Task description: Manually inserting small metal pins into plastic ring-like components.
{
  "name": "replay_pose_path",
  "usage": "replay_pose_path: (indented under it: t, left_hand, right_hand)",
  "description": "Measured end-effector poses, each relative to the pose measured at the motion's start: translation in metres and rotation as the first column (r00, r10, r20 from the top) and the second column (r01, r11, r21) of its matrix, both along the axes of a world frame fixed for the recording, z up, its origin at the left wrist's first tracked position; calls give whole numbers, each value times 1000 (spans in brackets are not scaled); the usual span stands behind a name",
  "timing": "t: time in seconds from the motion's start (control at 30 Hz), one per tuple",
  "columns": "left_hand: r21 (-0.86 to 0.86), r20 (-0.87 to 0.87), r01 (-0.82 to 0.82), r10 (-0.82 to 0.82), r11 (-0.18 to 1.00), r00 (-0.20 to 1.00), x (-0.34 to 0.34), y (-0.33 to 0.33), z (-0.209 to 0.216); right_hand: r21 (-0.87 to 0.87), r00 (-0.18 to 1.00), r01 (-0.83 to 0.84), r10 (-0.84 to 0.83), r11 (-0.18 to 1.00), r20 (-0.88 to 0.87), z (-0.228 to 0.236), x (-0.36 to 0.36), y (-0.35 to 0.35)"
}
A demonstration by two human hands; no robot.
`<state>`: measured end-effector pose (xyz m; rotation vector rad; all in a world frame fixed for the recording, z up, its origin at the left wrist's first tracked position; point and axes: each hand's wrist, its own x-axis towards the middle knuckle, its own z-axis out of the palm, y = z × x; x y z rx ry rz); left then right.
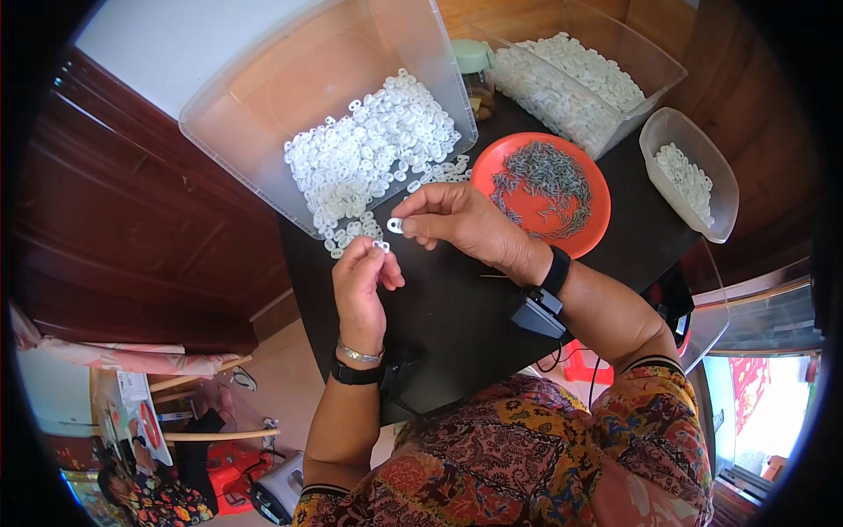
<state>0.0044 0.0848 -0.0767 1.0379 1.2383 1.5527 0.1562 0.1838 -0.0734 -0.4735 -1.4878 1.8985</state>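
Over the dark table (pixel 439 334) my two hands are close together, fingertips slightly apart. My left hand (pixel 358 285) pinches a small white plastic piece with holes (pixel 381 247) between thumb and forefinger. Between the thumb and fingers of my right hand (pixel 465 221) is another white oval piece (pixel 395 226), its rounded end sticking out to the left. Just beyond, a heap of similar white pieces (pixel 378 132) fills part of a tipped clear bin (pixel 255 83) and spills onto the table. A red plate (pixel 601 198) of small grey screw-like metal pieces (pixel 549 176) lies right of my right hand.
At the back right stands a clear bin (pixel 657 75) heaped with white pieces. Beside it are a jar with a green lid (pixel 474 56) and, farther right, a small translucent tub (pixel 722 176) with more pieces. A dark wooden panel (pixel 132 193) stands left of the table.
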Motion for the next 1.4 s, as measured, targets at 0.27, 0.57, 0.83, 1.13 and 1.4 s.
replay_pose_path:
  t: [0.27, 0.57, 0.83, 1.13, 1.4]
  left_hand:
    - [-61, -199, 6, -19, 998, 980, 4, -2, -1]
    - [-53, -194, -9, -2, 999, 981, 5, -4, -1]
    - [-28, -210, -26, 20, 999, 978, 7, -6, 1]
    - [-15, -266, -62, 56, 998, 962, 8, -8, 0]
    - [0, -215, -51, 50, 999, 975, 9, -9, 1]
  right_hand:
    - [23, 1000, -1, 1, 1000, 10, 1, 1, -1]
    - [63, 1000, 4, -5, 998, 17, 1, -1, -4]
    - [130, 999, 14, -20, 991, 50, 3, -1, -7]
    - [109, 999, 12, -15, 994, 29, 4, -1, -10]
    - [51, 1000, -1, 1, 999, -8, -1, -2, -6]
